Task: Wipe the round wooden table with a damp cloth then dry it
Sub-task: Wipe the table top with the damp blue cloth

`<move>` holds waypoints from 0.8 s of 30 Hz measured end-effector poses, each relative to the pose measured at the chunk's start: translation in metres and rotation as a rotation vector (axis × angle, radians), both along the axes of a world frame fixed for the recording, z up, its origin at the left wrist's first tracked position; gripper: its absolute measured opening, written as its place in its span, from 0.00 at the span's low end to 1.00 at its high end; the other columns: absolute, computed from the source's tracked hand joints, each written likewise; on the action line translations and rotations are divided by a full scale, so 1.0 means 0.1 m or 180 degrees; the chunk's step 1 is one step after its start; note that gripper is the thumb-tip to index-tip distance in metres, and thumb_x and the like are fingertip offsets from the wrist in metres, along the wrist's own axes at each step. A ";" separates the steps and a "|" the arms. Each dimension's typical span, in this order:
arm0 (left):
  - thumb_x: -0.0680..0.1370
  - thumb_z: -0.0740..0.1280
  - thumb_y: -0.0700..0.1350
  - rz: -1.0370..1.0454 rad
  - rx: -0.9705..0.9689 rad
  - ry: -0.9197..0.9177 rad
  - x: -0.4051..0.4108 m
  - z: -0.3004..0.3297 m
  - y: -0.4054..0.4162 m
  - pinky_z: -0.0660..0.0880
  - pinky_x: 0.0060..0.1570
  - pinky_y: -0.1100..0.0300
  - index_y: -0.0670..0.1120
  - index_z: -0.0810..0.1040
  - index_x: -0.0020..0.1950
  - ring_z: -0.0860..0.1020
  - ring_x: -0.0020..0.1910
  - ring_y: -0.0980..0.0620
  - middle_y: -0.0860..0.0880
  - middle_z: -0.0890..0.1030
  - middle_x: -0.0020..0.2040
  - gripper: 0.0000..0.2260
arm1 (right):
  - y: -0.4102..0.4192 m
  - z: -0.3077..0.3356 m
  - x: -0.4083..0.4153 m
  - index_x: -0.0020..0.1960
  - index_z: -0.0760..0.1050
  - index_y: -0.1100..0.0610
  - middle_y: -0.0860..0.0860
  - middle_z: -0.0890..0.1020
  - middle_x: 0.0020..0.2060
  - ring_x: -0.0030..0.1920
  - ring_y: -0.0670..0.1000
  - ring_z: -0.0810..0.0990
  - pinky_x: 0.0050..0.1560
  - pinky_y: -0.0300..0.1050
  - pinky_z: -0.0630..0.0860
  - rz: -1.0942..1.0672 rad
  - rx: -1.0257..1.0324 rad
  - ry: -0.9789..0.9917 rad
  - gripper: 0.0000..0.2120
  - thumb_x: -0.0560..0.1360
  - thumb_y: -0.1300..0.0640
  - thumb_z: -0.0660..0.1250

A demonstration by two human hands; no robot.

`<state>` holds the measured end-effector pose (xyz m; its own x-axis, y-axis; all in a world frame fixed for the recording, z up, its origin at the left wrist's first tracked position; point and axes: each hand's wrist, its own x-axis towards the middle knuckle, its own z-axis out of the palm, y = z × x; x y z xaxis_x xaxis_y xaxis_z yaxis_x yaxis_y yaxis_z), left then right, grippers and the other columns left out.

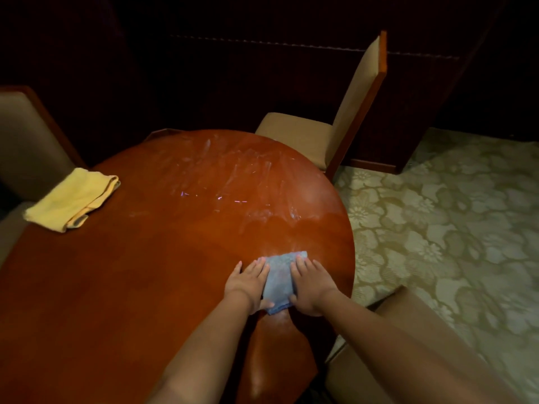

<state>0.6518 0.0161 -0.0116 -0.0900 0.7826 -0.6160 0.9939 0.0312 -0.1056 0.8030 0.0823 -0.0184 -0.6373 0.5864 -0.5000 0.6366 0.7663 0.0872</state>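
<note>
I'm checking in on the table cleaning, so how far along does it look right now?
Done: wet streaks shine across the far half of the table. In hand: the left hand and right hand press the blue cloth flat near the right edge. Left: the nearer, duller wood, then drying; the yellow cloth lies folded and untouched.

Open tabletop [151, 272] from nine round to twelve o'clock of the hands; only a folded yellow cloth [71, 199] at ten, chair [335, 135] beyond the rim at one.
</note>
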 end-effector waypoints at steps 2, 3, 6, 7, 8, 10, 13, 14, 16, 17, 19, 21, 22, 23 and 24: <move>0.77 0.56 0.65 0.0063 -0.0042 -0.0125 -0.12 0.01 0.02 0.43 0.74 0.48 0.45 0.38 0.78 0.40 0.77 0.51 0.48 0.38 0.78 0.42 | 0.01 0.01 -0.12 0.78 0.42 0.63 0.61 0.47 0.77 0.76 0.60 0.47 0.75 0.57 0.49 0.0025 -0.0011 -0.0066 0.38 0.79 0.39 0.49; 0.77 0.57 0.65 0.0117 -0.0055 -0.0189 -0.17 0.01 0.03 0.43 0.74 0.49 0.45 0.38 0.78 0.40 0.77 0.50 0.48 0.38 0.78 0.42 | 0.02 0.00 -0.19 0.78 0.41 0.62 0.61 0.46 0.77 0.77 0.60 0.46 0.75 0.57 0.49 0.0034 -0.0013 -0.0108 0.38 0.79 0.38 0.49; 0.76 0.56 0.66 0.0211 -0.0039 -0.0221 -0.33 0.00 0.08 0.42 0.74 0.48 0.45 0.38 0.78 0.40 0.77 0.50 0.47 0.38 0.78 0.42 | 0.09 -0.02 -0.39 0.78 0.40 0.62 0.61 0.44 0.77 0.77 0.60 0.46 0.75 0.56 0.48 0.0044 0.0005 -0.0223 0.39 0.79 0.37 0.49; 0.76 0.55 0.66 0.0220 -0.0041 -0.0214 -0.37 0.00 0.11 0.41 0.75 0.48 0.45 0.38 0.78 0.40 0.77 0.50 0.47 0.38 0.78 0.42 | 0.12 -0.02 -0.45 0.77 0.39 0.62 0.61 0.44 0.77 0.77 0.60 0.45 0.75 0.56 0.48 0.0039 -0.0006 -0.0264 0.39 0.79 0.37 0.49; 0.76 0.54 0.67 0.0218 -0.0054 -0.0197 -0.42 0.01 0.14 0.40 0.74 0.47 0.44 0.38 0.78 0.40 0.77 0.50 0.47 0.38 0.78 0.42 | 0.14 -0.01 -0.51 0.77 0.39 0.62 0.61 0.44 0.77 0.77 0.60 0.45 0.76 0.56 0.48 0.0032 -0.0015 -0.0306 0.39 0.79 0.37 0.49; 0.75 0.51 0.69 0.0185 -0.0090 -0.0132 -0.52 0.02 0.22 0.39 0.74 0.45 0.44 0.37 0.77 0.39 0.77 0.49 0.46 0.37 0.78 0.43 | 0.20 0.01 -0.65 0.77 0.39 0.62 0.61 0.43 0.77 0.77 0.60 0.45 0.76 0.55 0.47 0.0044 0.0001 -0.0400 0.39 0.80 0.38 0.48; 0.74 0.49 0.71 0.0183 -0.0114 -0.0105 -0.70 0.00 0.36 0.37 0.73 0.44 0.44 0.38 0.77 0.39 0.77 0.49 0.46 0.38 0.78 0.44 | 0.28 0.06 -0.86 0.77 0.40 0.64 0.63 0.45 0.76 0.77 0.61 0.46 0.75 0.54 0.48 0.0088 0.0067 -0.0487 0.39 0.80 0.39 0.48; 0.74 0.49 0.72 0.0173 -0.0109 -0.0085 -0.75 -0.01 0.42 0.36 0.73 0.43 0.44 0.38 0.78 0.39 0.77 0.49 0.46 0.38 0.78 0.44 | 0.31 0.07 -0.92 0.77 0.40 0.65 0.63 0.45 0.76 0.77 0.61 0.47 0.75 0.54 0.48 0.0082 0.0081 -0.0495 0.39 0.80 0.39 0.49; 0.73 0.51 0.72 0.0139 -0.0107 -0.0062 -0.85 -0.02 0.53 0.36 0.72 0.42 0.44 0.39 0.78 0.40 0.77 0.48 0.46 0.39 0.78 0.45 | 0.37 0.07 -1.05 0.77 0.41 0.65 0.65 0.46 0.76 0.76 0.62 0.48 0.75 0.55 0.49 0.0062 0.0096 -0.0517 0.38 0.80 0.39 0.49; 0.73 0.52 0.71 0.0126 -0.0104 -0.0075 -0.89 -0.02 0.60 0.36 0.72 0.41 0.44 0.39 0.78 0.40 0.77 0.48 0.46 0.39 0.78 0.45 | 0.41 0.07 -1.10 0.77 0.41 0.65 0.65 0.46 0.76 0.76 0.62 0.48 0.74 0.56 0.49 0.0046 0.0107 -0.0543 0.38 0.80 0.39 0.48; 0.74 0.54 0.70 0.0117 -0.0060 -0.0138 -0.98 -0.03 0.72 0.37 0.73 0.42 0.44 0.40 0.78 0.41 0.77 0.49 0.46 0.39 0.78 0.44 | 0.49 0.05 -1.17 0.77 0.40 0.65 0.65 0.46 0.76 0.76 0.63 0.47 0.74 0.56 0.50 -0.0009 0.0123 -0.0585 0.37 0.81 0.40 0.47; 0.75 0.54 0.69 0.0095 0.0015 -0.0173 -1.06 -0.05 0.83 0.37 0.73 0.44 0.44 0.40 0.78 0.40 0.77 0.49 0.46 0.39 0.78 0.44 | 0.59 0.02 -1.24 0.77 0.39 0.65 0.65 0.44 0.76 0.76 0.63 0.47 0.75 0.56 0.50 -0.0070 0.0127 -0.0588 0.37 0.81 0.40 0.46; 0.75 0.53 0.69 0.0076 0.0054 -0.0180 -1.09 -0.08 0.89 0.36 0.73 0.45 0.44 0.40 0.78 0.40 0.77 0.49 0.46 0.39 0.78 0.44 | 0.64 0.01 -1.27 0.77 0.39 0.65 0.65 0.44 0.76 0.76 0.63 0.46 0.75 0.56 0.49 -0.0100 0.0126 -0.0588 0.37 0.81 0.40 0.46; 0.75 0.53 0.70 0.0062 0.0091 -0.0174 -1.12 -0.10 0.96 0.36 0.73 0.46 0.44 0.40 0.78 0.40 0.77 0.48 0.45 0.39 0.78 0.44 | 0.71 -0.01 -1.30 0.77 0.39 0.65 0.65 0.44 0.76 0.76 0.63 0.46 0.75 0.56 0.49 -0.0117 0.0139 -0.0584 0.37 0.81 0.40 0.46; 0.74 0.52 0.70 0.0045 0.0118 -0.0149 -1.14 -0.12 1.04 0.37 0.74 0.46 0.43 0.40 0.78 0.40 0.77 0.48 0.45 0.39 0.78 0.44 | 0.78 -0.03 -1.33 0.77 0.39 0.65 0.65 0.44 0.76 0.76 0.63 0.46 0.75 0.56 0.49 -0.0121 0.0164 -0.0578 0.37 0.81 0.40 0.45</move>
